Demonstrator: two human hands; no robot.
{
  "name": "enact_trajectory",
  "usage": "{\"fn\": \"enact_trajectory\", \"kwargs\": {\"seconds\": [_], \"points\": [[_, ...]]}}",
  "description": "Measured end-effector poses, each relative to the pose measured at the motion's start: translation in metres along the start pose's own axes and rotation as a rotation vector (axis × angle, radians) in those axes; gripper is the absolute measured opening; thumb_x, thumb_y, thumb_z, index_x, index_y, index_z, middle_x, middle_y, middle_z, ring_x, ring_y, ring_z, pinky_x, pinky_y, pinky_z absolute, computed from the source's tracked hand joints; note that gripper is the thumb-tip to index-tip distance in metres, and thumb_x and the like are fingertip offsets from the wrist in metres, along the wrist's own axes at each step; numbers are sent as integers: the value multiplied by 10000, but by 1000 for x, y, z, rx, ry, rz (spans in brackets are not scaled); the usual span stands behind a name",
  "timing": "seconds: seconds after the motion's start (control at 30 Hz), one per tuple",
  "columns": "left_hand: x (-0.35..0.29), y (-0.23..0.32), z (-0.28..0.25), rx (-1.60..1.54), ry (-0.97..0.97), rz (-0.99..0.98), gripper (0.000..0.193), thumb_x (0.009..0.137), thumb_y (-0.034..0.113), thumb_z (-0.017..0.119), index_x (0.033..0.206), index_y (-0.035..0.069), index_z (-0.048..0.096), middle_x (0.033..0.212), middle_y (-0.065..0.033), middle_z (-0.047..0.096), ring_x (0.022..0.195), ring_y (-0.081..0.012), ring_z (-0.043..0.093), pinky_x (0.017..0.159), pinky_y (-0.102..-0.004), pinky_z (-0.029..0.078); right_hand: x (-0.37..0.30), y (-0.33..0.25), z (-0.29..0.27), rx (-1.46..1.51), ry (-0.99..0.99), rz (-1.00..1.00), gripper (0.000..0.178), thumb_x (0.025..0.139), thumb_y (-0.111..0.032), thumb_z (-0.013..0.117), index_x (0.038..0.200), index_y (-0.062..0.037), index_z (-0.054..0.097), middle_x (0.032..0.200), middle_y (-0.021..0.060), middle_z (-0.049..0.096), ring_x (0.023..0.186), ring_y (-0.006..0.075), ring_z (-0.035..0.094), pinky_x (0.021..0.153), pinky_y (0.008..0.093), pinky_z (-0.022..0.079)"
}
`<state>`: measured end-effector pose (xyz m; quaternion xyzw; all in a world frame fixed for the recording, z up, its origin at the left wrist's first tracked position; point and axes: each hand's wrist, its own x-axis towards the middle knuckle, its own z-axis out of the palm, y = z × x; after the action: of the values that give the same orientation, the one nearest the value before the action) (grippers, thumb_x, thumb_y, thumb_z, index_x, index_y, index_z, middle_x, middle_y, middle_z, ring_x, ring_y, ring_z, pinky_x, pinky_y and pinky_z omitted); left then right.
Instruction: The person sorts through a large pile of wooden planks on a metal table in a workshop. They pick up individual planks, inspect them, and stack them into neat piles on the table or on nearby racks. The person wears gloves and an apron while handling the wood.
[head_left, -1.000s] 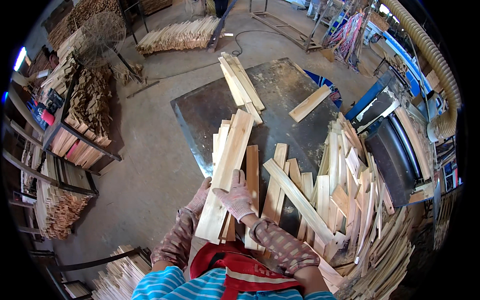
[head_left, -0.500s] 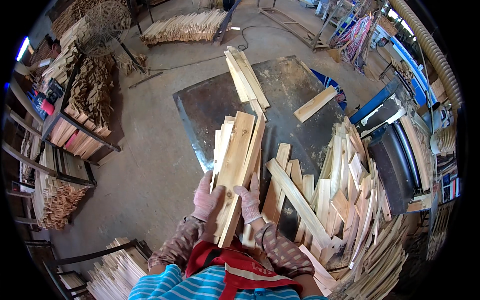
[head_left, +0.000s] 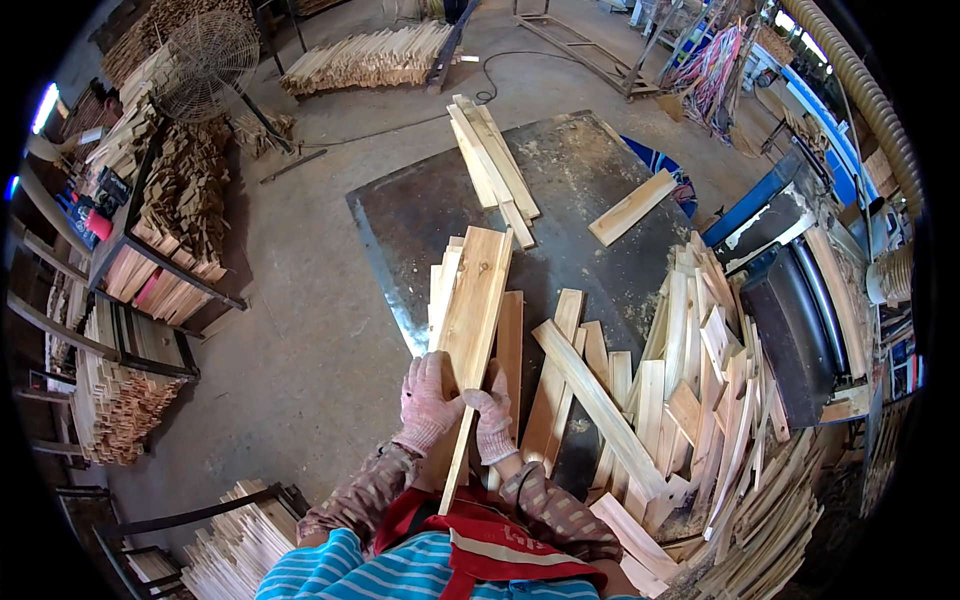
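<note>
— What have the hands got?

— Both gloved hands are clamped on a bundle of wooden slats [head_left: 470, 320]; the left hand [head_left: 427, 402] wraps the bundle's left edge near its lower end; the right hand [head_left: 492, 418] grips the right edge just beside it, the two hands close together with the wood between them; the bundle runs from the person's chest up and away, its far end lying over the dark metal sheet [head_left: 560, 180].

— And round about?

— Just right of the right hand, loose boards [head_left: 600, 405] lie criss-crossed, touching one another; farther right they thicken into a crowded heap [head_left: 740, 400] against a dark machine [head_left: 795, 320]; that side is tight. Ahead, the sheet has bare surface between a small stack of slats [head_left: 492, 165] and a single short board [head_left: 632, 207]. To the left, the concrete floor [head_left: 300, 330] lies open out to the racks of cut wood [head_left: 160, 250]; a wire-caged fan [head_left: 203, 65] stands beyond them.
</note>
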<state>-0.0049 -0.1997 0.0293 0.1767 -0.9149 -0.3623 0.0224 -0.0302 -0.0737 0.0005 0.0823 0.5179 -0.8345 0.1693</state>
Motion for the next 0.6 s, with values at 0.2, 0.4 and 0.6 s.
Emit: {"fn": "enact_trajectory", "kwargs": {"seconds": [0.2,0.4,0.6], "points": [[-2,0,-4,-64,73,53,902,715,379,841,1427,40,404,1328,-233,530,1290,-435,481,1101,-514,393,2,2,-4,116,-72,-22,777,801,-165,697,1480,30,373,1361,115,540,1246,230,539,1076,345,441],[4,5,-2,-60,-42,-32,1065,696,402,851,1528,40,294,1459,-247,450,1360,-435,440,1131,-497,385,6,7,-8,166,-57,4,749,776,-139,720,1447,26,428,1341,102,563,1202,218,566,1063,341,454],[6,13,10,130,-15,-34,1106,680,397,844,1555,46,267,1516,-255,379,1447,-450,320,1182,-542,298,18,17,-25,270,-91,34,668,770,-136,730,1376,21,495,1266,81,608,1162,208,581,1028,339,474]]}}
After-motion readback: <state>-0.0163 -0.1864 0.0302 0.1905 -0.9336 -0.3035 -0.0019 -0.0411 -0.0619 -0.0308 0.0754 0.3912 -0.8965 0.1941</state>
